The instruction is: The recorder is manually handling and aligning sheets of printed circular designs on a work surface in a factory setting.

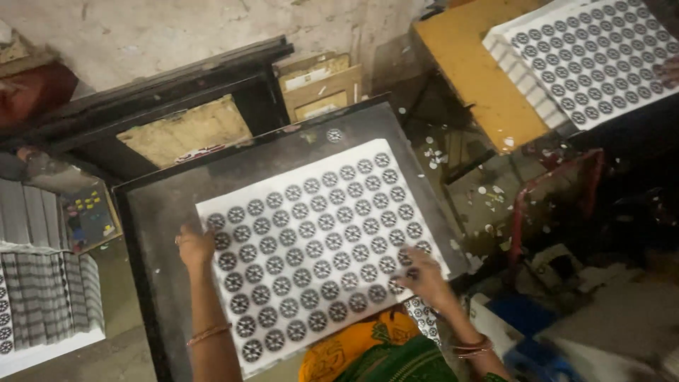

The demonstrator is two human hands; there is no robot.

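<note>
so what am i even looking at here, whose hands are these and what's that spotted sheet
The one picture comes from a camera worn on a person's head, looking down at their own bare hands. On a dark flat board lies a white sheet printed with rows of round black patterns. The left hand rests on the sheet's left edge; the right hand presses its lower right corner. Neither grips anything. A stack of similar sheets sits on a yellow table at upper right.

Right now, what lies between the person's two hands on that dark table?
In the head view, only the white sheet printed with rows of dark round patterns lies between the left hand and the right hand; both hands rest on its edges.
</note>
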